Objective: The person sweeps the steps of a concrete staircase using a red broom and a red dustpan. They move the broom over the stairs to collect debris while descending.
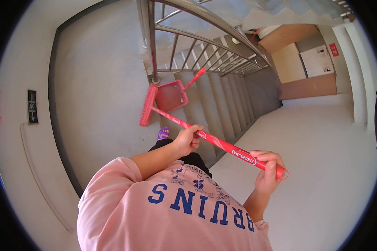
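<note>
My left hand (188, 140) is closed around the middle of a red broom's handle (221, 143). Near the handle's top end, my right hand (270, 164) grips it with the fingers wrapped over. The handle slants down to the red broom head (148, 105), whose bristles face left over the grey landing. Close beside the head, at the edge of the stairs, is a red dustpan (172, 95) with some small bits in it. Its short red handle (194, 79) points up and to the right. Whether broom head and dustpan touch, I cannot tell.
Concrete stairs (213, 103) descend to the right, with a metal railing (204, 44) along their far side. My foot in a purple sandal (163, 133) stands near the top step. A pale wall (314, 138) borders the stairs; wooden boards (308, 85) stand below.
</note>
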The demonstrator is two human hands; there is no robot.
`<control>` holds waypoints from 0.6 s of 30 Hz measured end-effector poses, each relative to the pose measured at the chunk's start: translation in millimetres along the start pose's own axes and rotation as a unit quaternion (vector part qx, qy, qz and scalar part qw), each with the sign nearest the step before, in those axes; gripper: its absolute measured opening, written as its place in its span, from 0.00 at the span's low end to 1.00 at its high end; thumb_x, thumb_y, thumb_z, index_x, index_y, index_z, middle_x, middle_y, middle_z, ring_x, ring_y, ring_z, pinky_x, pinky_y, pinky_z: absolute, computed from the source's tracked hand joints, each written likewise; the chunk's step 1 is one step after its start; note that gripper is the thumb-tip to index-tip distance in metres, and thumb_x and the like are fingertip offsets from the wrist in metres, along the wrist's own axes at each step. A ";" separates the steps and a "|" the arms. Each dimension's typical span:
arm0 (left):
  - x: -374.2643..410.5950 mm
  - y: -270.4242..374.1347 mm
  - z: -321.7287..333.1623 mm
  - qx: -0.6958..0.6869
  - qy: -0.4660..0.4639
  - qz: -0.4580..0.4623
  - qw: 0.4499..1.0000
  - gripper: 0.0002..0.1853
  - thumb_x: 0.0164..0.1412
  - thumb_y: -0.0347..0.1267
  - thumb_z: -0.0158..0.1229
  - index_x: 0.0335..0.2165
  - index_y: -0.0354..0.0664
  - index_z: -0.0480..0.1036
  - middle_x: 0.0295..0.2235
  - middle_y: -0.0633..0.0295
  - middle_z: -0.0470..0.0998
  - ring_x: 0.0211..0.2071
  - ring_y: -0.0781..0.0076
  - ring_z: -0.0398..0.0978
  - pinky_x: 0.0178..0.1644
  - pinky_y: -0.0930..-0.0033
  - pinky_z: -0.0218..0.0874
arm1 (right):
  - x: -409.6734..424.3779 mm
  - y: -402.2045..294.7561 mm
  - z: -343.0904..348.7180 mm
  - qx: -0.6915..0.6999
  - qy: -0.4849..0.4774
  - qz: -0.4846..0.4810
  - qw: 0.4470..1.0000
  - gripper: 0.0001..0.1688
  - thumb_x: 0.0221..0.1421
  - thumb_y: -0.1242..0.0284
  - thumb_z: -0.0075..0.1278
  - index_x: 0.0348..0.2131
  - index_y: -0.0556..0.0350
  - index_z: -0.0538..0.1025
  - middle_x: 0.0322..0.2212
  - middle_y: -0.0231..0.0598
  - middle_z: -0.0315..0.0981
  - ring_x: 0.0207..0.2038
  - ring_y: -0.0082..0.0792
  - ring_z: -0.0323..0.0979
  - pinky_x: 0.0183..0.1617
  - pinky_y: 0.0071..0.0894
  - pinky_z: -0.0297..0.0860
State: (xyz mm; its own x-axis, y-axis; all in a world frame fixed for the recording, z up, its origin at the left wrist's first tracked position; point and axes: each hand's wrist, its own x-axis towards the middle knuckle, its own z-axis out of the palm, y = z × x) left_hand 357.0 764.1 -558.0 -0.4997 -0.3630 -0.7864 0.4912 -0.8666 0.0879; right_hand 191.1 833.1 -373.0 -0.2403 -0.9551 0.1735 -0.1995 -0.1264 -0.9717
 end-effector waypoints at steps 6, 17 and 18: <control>40.1 5.3 -91.0 -0.164 0.061 0.107 0.979 0.16 0.53 0.39 0.51 0.14 0.51 0.58 0.11 0.74 0.55 0.10 0.85 0.49 0.13 0.81 0.40 | 42.3 81.4 -2.6 0.093 -0.101 0.012 0.990 0.19 0.57 0.66 0.38 0.24 0.65 0.69 0.24 0.51 0.71 0.30 0.42 0.71 0.39 0.37 0.66; 84.1 -76.7 -178.7 -0.351 0.250 0.317 0.845 0.14 0.54 0.35 0.48 0.15 0.50 0.57 0.09 0.73 0.56 0.08 0.85 0.48 0.11 0.81 0.38 | 59.7 194.6 -1.3 0.168 -0.357 0.177 0.902 0.18 0.55 0.62 0.41 0.29 0.61 0.69 0.34 0.52 0.70 0.40 0.40 0.68 0.46 0.37 0.62; 76.5 -85.4 -177.5 -0.367 0.246 0.340 0.830 0.14 0.53 0.35 0.48 0.15 0.49 0.57 0.09 0.72 0.56 0.08 0.85 0.48 0.11 0.81 0.38 | 58.5 193.4 2.3 0.172 -0.384 0.187 0.888 0.16 0.55 0.63 0.43 0.29 0.61 0.69 0.35 0.51 0.70 0.41 0.39 0.67 0.48 0.37 0.61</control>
State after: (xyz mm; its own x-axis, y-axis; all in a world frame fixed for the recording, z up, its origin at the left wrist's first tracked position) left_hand 403.5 871.1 -734.2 0.3343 -0.3417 -0.8783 0.9331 -0.0110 0.3594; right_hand 140.6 752.1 -551.1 0.5167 -0.8314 -0.2045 0.0903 0.2904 -0.9526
